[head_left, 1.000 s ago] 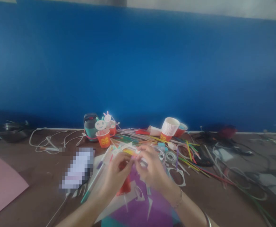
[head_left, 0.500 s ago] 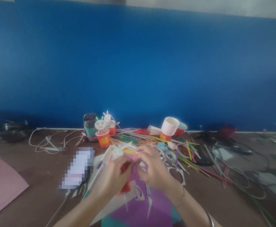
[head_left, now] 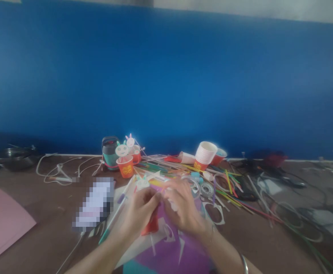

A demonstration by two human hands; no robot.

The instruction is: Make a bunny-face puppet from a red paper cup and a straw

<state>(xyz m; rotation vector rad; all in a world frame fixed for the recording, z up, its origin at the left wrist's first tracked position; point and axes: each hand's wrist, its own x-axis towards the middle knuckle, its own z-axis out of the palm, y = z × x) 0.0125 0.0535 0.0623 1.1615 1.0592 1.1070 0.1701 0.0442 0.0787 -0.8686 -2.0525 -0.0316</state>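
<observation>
My left hand (head_left: 145, 207) is closed, thumb against the fingers, around a red paper cup (head_left: 151, 225) that it mostly covers. A thin white straw (head_left: 153, 243) shows below the cup. Just beyond the knuckles is a white rabbit face (head_left: 141, 183) with green ears. My right hand (head_left: 183, 205) is beside the left, its fingertips close to the left thumb. Motion smears its bent fingers, and whatever may be between them cannot be made out. Under both hands lies purple paper (head_left: 166, 255) with white paper scraps (head_left: 168, 233) on it.
Behind stand a red cup (head_left: 125, 166) with another rabbit face, a teal flask (head_left: 109, 152) and stacked paper cups (head_left: 205, 153). Coloured sticks (head_left: 166, 167) and tape rolls (head_left: 206, 189) lie around. At left are a phone (head_left: 94, 203) and pink paper (head_left: 5, 224).
My right hand has turned slightly, and its fingers have shifted and blurred near the left thumb. The left hand keeps almost the same place. The whole view has shifted very slightly.
</observation>
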